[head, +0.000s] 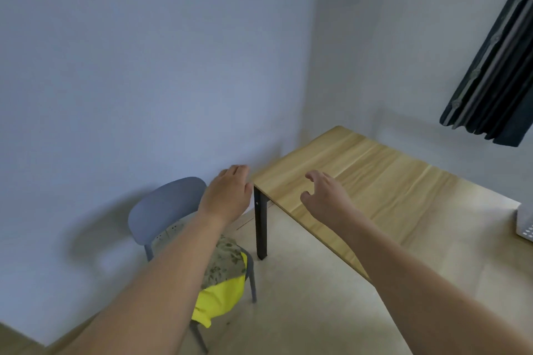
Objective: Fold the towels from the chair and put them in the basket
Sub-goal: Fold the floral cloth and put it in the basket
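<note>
A grey-blue chair [164, 204] stands by the wall at the lower left. On its seat lie a floral-patterned towel [223, 261] and a bright yellow towel [219, 297], partly hidden by my left forearm. My left hand [227, 196] hovers above the chair near the table's corner, fingers loosely bent, holding nothing. My right hand [324, 196] hangs over the table's near-left part, fingers relaxed and empty. A white perforated basket [523, 223] shows only its edge at the far right on the table.
A light wooden table [389, 181] with a black leg [261, 228] fills the right side, set against the wall corner. A dark curtain [496, 75] hangs at the upper right. Beige floor lies between chair and table.
</note>
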`<control>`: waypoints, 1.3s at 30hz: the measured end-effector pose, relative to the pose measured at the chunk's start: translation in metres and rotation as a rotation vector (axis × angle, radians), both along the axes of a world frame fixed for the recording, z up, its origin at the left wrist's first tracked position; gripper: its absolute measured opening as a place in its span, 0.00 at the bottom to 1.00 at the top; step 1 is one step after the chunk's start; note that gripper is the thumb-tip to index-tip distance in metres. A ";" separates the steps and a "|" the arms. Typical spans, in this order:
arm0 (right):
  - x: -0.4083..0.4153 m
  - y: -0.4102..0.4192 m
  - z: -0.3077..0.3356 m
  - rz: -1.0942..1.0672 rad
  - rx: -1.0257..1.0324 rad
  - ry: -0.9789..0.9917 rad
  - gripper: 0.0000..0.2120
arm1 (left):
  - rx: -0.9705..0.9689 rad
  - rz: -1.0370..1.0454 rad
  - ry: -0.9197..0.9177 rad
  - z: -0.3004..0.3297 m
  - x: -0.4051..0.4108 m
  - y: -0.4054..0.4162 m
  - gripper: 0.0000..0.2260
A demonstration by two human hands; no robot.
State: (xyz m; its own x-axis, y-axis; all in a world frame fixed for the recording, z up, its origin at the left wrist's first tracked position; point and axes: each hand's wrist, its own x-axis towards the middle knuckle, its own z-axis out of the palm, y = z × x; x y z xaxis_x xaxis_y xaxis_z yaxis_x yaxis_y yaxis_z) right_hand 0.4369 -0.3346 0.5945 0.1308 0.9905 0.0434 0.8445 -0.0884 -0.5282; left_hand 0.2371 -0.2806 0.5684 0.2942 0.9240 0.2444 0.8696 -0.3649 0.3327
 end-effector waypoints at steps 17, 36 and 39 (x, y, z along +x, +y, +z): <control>-0.185 0.100 -0.063 -0.091 -0.141 0.086 0.21 | -0.224 -0.152 -0.038 -0.077 -0.177 0.115 0.17; -0.245 0.188 -0.377 -0.111 -0.346 0.075 0.20 | -0.535 -0.386 0.080 -0.370 -0.218 0.180 0.13; -0.245 0.200 -0.460 -0.096 -0.322 0.058 0.21 | -0.474 -0.443 0.113 -0.453 -0.219 0.195 0.11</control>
